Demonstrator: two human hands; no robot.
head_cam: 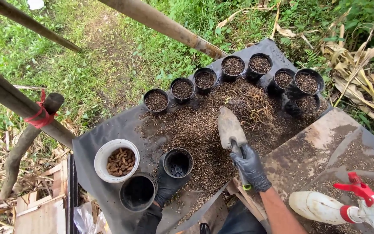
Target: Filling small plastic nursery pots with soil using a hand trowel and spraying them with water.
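Right grip (251, 167) holds trowel (230, 129) | left (168, 184) steadies seemingly empty pot (178, 163)

Eight filled black pots (205, 79) beyond the trowel (230, 128), two empty black pots (178, 163) nearer than it, one white bowl (101, 155) of brown pellets, one spray bottle (338, 207), two gloved hands (250, 167).

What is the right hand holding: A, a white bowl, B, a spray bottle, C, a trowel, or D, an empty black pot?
C: the gloved right hand grips the handle of a trowel whose blade rests over the loose potting mix; the spray bottle lies untouched to the side, and the empty pot is in the left hand.
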